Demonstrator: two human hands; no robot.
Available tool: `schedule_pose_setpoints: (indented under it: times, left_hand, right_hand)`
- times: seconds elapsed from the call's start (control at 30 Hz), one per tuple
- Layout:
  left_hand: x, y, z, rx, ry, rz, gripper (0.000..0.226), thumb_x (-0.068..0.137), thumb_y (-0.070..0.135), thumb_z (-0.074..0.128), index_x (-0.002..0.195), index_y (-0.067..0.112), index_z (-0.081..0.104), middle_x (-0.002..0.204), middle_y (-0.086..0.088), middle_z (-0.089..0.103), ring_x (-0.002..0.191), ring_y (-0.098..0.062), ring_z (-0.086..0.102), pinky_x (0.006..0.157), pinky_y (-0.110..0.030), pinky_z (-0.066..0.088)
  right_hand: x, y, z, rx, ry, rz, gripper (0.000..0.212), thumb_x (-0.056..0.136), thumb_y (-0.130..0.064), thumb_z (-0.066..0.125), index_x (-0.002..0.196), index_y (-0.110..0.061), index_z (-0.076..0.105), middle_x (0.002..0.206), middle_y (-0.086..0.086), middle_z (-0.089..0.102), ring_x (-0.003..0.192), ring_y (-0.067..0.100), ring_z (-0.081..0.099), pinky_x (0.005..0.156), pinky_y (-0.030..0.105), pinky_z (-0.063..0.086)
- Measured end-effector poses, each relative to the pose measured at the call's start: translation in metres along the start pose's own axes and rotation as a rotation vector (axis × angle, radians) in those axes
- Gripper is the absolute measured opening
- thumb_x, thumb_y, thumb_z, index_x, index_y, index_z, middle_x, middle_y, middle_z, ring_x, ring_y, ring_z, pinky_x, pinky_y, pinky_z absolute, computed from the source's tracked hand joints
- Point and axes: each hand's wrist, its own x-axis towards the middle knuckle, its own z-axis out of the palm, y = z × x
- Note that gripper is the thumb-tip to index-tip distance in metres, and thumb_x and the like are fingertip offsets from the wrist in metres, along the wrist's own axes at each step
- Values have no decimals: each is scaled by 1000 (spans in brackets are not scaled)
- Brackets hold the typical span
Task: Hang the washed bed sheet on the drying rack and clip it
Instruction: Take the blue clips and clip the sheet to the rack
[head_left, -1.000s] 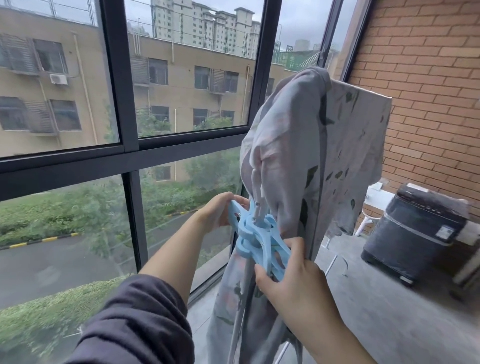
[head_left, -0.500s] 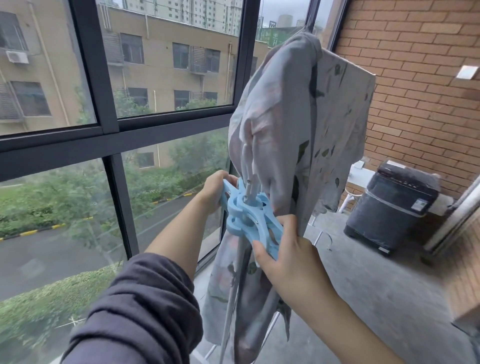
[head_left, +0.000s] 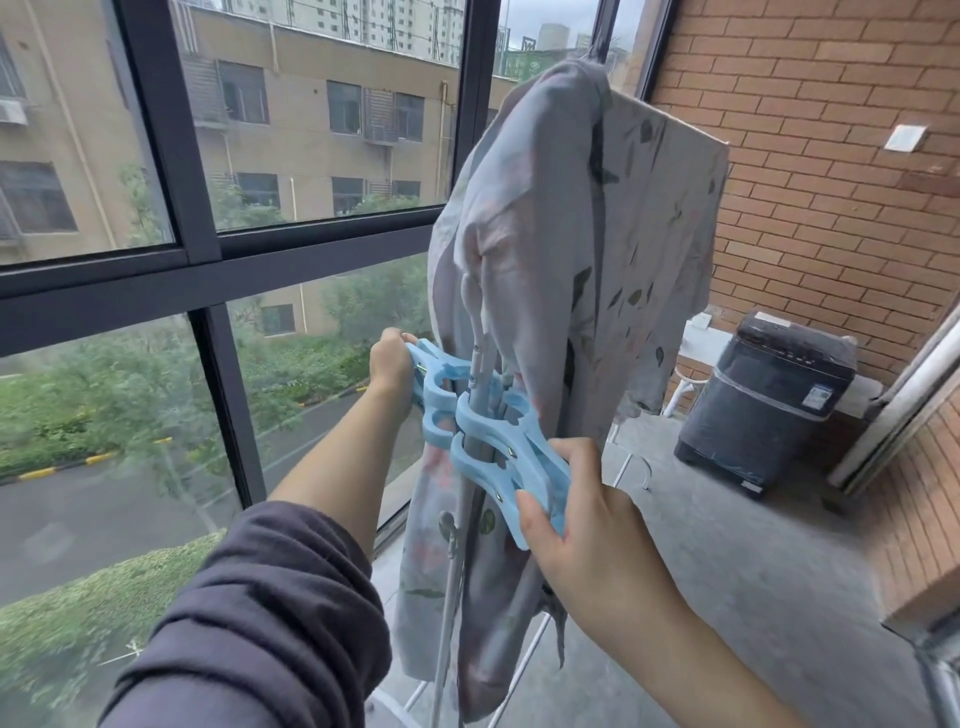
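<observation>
A pale grey bed sheet (head_left: 550, 249) with a leaf print hangs over the drying rack, draped from its top down toward the floor. The rack's grey poles (head_left: 475, 405) show through a gap in the cloth. Two large light-blue clips sit around those poles. My left hand (head_left: 390, 364) grips the handles of the far clip (head_left: 441, 387). The near clip (head_left: 511, 457) has its jaws around the pole, and my right hand (head_left: 582, 525) pinches its handles. The rack's top rail is hidden under the sheet.
A dark-framed window wall (head_left: 208, 270) runs along the left, close to the rack. A brick wall (head_left: 831, 156) stands on the right. A wrapped black washing machine (head_left: 763, 400) sits on the concrete floor (head_left: 727, 571) beyond the sheet. White rack legs (head_left: 519, 670) spread near the floor.
The two clips have come lower on the poles and spread further apart, my left hand pulling its clip to the left. The camera has tilted down and right.
</observation>
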Motion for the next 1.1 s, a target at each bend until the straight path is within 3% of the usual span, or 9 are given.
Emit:
schedule_pose_setpoints:
  times: [0.23, 0.37, 0.4, 0.53, 0.63, 0.73, 0.87, 1.0, 1.1]
  left_hand:
    - [-10, 9, -10, -2, 188, 73, 27, 85, 19, 33, 61, 16, 46, 68, -7, 53, 67, -25, 46, 63, -33, 37]
    - [-5, 13, -33, 10, 361, 79, 43, 91, 23, 28, 101, -3, 60, 110, -23, 61, 84, -31, 53, 82, -43, 47]
    - [-6, 15, -42, 7, 372, 78, 43, 91, 24, 28, 101, -2, 61, 107, -22, 61, 83, -29, 52, 79, -41, 46]
    - [-22, 23, -68, -60, 282, 42, 38, 92, 35, 29, 66, 16, 49, 82, -10, 58, 64, -24, 50, 63, -29, 39]
    - [-45, 26, -86, -61, 150, 34, 46, 96, 38, 25, 69, 12, 52, 69, -10, 56, 56, -22, 48, 55, -26, 38]
    - [-66, 32, -102, -37, 109, 73, 48, 97, 35, 24, 74, 9, 57, 69, -12, 58, 59, -23, 50, 58, -28, 42]
    - [-89, 38, -124, -16, 172, 143, 46, 96, 31, 26, 72, 9, 58, 62, -10, 59, 52, -22, 51, 55, -27, 42]
    - [-103, 41, -150, -16, 300, 194, 46, 93, 35, 27, 72, 10, 60, 66, -12, 63, 58, -26, 54, 64, -33, 44]
    - [-113, 37, -166, -19, 375, 226, 45, 92, 37, 27, 76, 12, 61, 71, -13, 64, 63, -27, 56, 65, -34, 46]
  right_hand:
    - [-10, -3, -4, 23, -1, -26, 29, 92, -35, 50, 115, -28, 34, 92, -5, 65, 82, 17, 61, 67, 26, 44]
    - [-14, -2, -5, 16, 5, -27, 29, 92, -36, 50, 115, -29, 33, 92, -5, 64, 82, 18, 61, 66, 26, 44]
    - [-15, -2, -5, 14, 1, -25, 29, 92, -36, 50, 114, -30, 33, 92, -6, 63, 82, 18, 61, 66, 26, 44]
    - [-12, -4, -2, 21, -32, -11, 39, 84, -39, 60, 113, -35, 35, 97, -12, 62, 88, 12, 61, 74, 24, 49]
    - [-8, -6, 6, 34, -48, -22, 47, 74, -42, 66, 111, -40, 37, 106, -17, 56, 95, 7, 57, 81, 25, 49]
    - [-3, -7, 10, 62, -67, -54, 50, 72, -41, 67, 112, -39, 37, 112, -19, 48, 95, 3, 52, 81, 23, 47]
    - [3, -8, 12, 105, -117, -109, 48, 80, -36, 67, 120, -36, 41, 113, -17, 50, 95, 0, 50, 75, 14, 41]
    - [3, -5, 18, 135, -156, -198, 50, 82, -35, 67, 125, -35, 42, 113, -15, 54, 93, -7, 51, 75, 4, 39]
    - [3, -6, 22, 132, -168, -258, 53, 80, -38, 68, 126, -38, 41, 115, -17, 55, 101, 0, 52, 85, 19, 44]
